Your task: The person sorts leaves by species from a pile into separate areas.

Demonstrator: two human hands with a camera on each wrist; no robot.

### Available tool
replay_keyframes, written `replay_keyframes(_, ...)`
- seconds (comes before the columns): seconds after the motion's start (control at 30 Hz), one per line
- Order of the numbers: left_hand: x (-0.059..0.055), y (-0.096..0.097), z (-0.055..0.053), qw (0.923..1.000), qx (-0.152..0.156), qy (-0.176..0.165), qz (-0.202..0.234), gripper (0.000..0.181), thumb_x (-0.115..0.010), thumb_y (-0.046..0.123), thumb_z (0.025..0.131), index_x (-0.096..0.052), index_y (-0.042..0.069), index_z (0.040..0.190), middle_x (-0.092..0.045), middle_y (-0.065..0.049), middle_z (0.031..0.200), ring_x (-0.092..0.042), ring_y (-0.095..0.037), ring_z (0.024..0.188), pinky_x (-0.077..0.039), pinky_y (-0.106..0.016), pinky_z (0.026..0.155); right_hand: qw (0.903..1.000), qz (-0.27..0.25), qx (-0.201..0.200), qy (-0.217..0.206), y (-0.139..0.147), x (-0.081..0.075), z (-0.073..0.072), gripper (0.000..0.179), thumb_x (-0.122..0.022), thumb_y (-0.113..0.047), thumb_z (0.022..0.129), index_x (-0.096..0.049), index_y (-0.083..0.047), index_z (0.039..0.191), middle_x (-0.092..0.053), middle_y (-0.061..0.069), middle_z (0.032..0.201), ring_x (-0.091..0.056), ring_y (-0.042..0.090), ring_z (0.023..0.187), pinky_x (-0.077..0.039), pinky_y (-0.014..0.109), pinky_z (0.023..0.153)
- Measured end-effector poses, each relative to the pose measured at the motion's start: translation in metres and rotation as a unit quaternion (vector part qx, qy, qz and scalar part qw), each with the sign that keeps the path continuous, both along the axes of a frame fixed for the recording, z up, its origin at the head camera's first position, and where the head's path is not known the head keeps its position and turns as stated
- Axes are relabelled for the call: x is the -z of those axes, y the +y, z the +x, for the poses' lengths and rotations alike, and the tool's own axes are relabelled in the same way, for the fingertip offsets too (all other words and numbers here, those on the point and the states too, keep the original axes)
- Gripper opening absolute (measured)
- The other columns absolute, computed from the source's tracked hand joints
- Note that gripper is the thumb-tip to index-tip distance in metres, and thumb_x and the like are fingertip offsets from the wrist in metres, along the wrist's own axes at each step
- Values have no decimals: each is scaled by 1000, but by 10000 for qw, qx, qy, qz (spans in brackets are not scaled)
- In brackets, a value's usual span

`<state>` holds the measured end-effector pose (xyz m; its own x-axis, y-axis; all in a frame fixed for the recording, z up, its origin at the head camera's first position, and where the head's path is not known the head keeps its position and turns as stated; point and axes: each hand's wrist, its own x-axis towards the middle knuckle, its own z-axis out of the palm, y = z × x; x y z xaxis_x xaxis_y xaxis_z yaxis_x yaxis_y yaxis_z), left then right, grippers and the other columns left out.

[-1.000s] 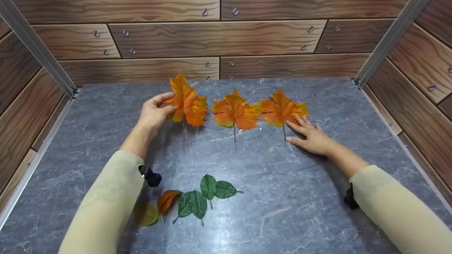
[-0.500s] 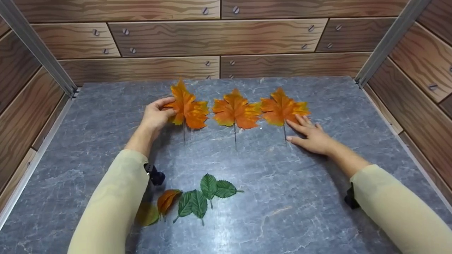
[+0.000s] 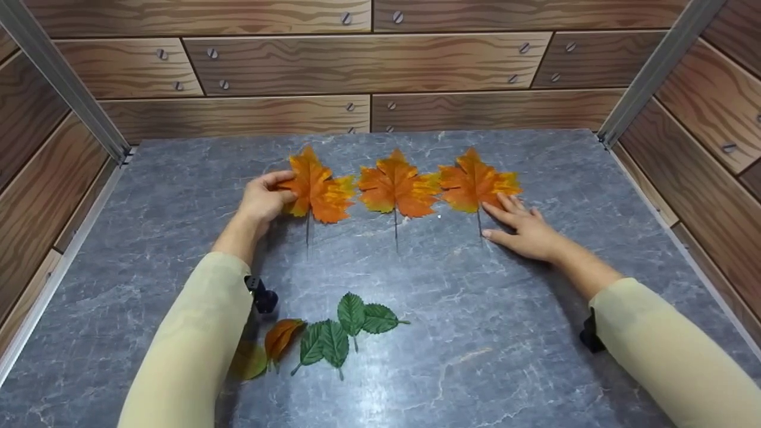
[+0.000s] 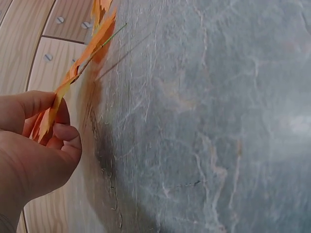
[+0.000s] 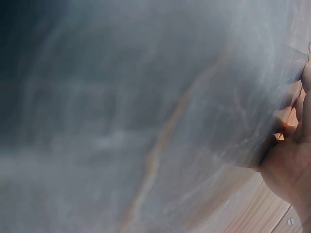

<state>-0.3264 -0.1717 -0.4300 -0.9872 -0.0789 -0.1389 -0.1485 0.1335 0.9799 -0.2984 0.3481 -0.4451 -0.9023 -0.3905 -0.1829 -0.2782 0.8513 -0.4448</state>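
Three orange-yellow maple leaves with thin dark stems stand in a row toward the back of the table. My left hand [image 3: 266,196] pinches the left edge of the left maple leaf [image 3: 318,189] between thumb and fingers. In the left wrist view that maple leaf [image 4: 90,56] is tilted, its stem above its shadow. The middle maple leaf [image 3: 397,187] lies flat between the other two. My right hand [image 3: 523,230] rests with spread fingers on the lower right edge of the right maple leaf [image 3: 472,181], the thumb by its stem.
Nearer to me lie several green leaves [image 3: 334,345], a curled brown-orange leaf [image 3: 282,340] and a yellow-green leaf [image 3: 252,361] partly hidden by my left sleeve. The grey marbled table [image 3: 475,368] is bounded by wood-patterned walls [image 3: 368,65] at the back and sides.
My left hand has lowered the left maple leaf toward the table and brought it slightly nearer to me, beside the middle one. The right hand has stayed in place.
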Motion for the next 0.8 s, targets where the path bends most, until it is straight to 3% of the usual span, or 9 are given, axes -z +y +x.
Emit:
replay_keyframes(0.37, 5, -2, 0, 9999, -31, -146, -78, 53, -64, -9, 97, -59, -1, 149, -61, -20, 143, -61, -17, 108, -54, -22, 87, 10000, 8, 4, -17, 0, 0, 0, 79, -51, -60, 108, -26, -19, 170, -1, 19, 176, 7, 45, 160, 8, 74, 121)
replay_keyframes(0.8, 2, -6, 3, 9986, 96, -430, -286, 56, -66, -2, 100, -55, 5, 154, -56, -17, 149, -59, -22, 112, -50, -29, 83, 10000, 25, 21, 18, -1, -1, 0, 79, -51, -61, 107, -26, -20, 170, -1, 19, 176, 7, 44, 160, 8, 74, 121)
